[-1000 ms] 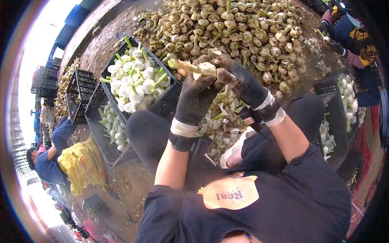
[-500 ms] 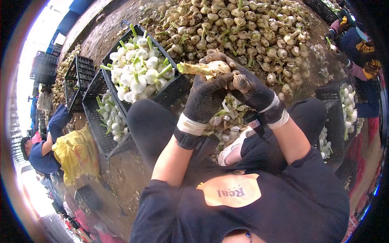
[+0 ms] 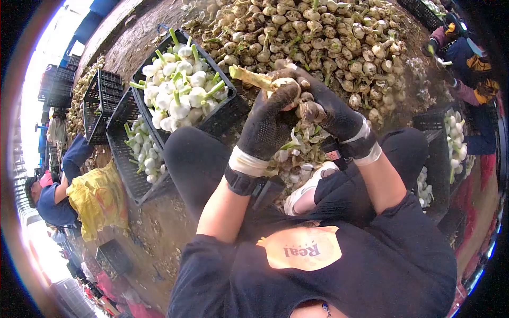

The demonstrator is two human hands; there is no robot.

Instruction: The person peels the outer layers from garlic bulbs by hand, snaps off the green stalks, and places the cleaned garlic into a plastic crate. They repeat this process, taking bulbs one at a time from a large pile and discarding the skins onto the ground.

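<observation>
Both my hands are in dark, soiled gloves and meet over the dirt pile's near edge. My left hand (image 3: pixel 269 119) is closed around a garlic bulb (image 3: pixel 257 79), whose thick pale stem sticks out to the left. From the other side, my right hand (image 3: pixel 335 110) has its fingers curled against the bulb end of the same garlic. Its fingers and thumb cover much of the bulb. Below my hands, loose garlic skins and scraps (image 3: pixel 297 153) lie between my legs.
A heap of unpeeled garlic (image 3: pixel 328 47) spreads ahead. At left stands a black crate (image 3: pixel 216 117) of white bulbs, with a second crate (image 3: pixel 119 124) behind it. More crates (image 3: pixel 437 119) stand at right. One person (image 3: pixel 58 193) sits at left, another (image 3: pixel 472 69) works at right.
The garlic's stem end has tipped upward, and my fingers have shifted around the bulb. Both hands stay close together in nearly the same place.
</observation>
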